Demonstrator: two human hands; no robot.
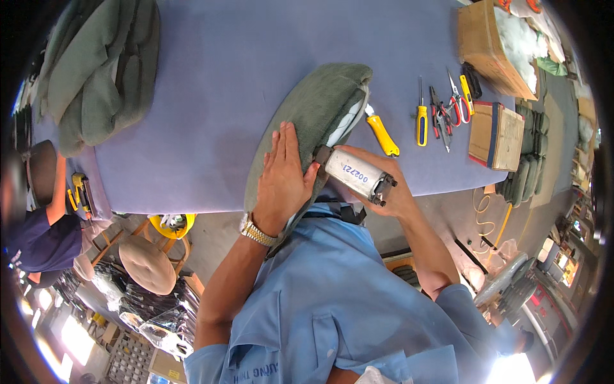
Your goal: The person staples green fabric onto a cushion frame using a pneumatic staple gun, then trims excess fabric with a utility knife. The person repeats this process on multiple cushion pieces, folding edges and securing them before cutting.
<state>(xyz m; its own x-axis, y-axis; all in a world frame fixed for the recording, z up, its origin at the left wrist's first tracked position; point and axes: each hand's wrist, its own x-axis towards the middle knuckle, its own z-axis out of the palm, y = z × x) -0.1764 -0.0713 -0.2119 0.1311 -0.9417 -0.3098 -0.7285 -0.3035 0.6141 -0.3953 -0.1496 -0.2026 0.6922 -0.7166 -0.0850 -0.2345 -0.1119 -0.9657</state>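
Observation:
A dark green upholstered cushion (320, 93) leans over the near edge of the blue-covered table, its pale inner side partly showing along the right edge. My left hand (281, 169) lies flat on the green fabric, fingers stretched out and the thumb near the cushion's edge. In my right hand (387, 182) is a silver upholstery staple gun (354, 171) with a dark nose. That nose meets the cushion's edge beside my left thumb. My right fingers are partly hidden behind the tool's body. Just beyond it lies a yellow-handled tool (382, 134).
On the blue table (211, 96) are stacked green cushions (102, 83) at left. At right lie a screwdriver (421, 121), pliers (440, 118), scissors (458, 105), a box (495, 136) and a carton of white stuffing (489, 48). Another person (48, 237) is at far left.

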